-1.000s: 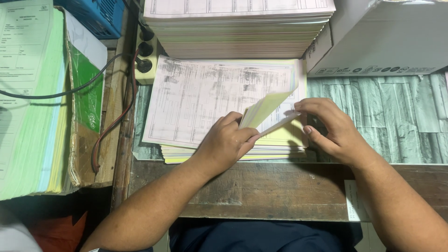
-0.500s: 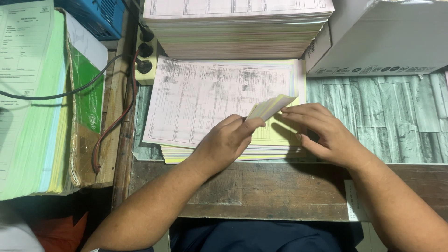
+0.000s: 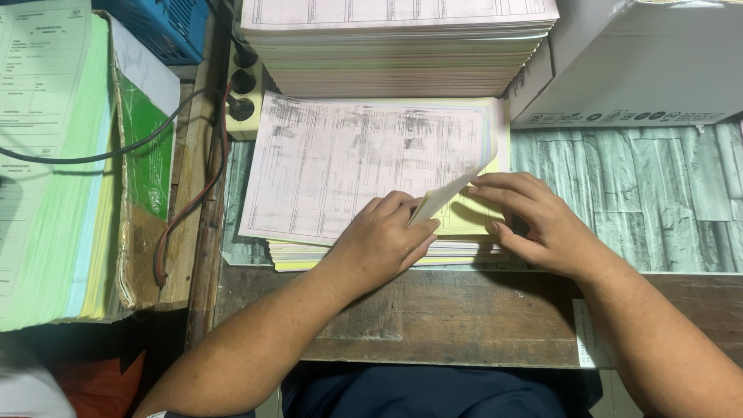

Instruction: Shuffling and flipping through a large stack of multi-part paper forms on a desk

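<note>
The top form's [image 3: 348, 166] corner is lifted, pinched by the left hand [image 3: 383, 240]; the right hand [image 3: 534, 220], fingers spread, is pressed on the yellow sheet [image 3: 464, 217] beneath. Separation is barely begun.

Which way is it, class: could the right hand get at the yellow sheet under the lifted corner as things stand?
Probably yes. The right hand already rests its fingers on the yellow sheet, while the left hand holds the printed sheets' corner up, so nothing lies between them.
</note>
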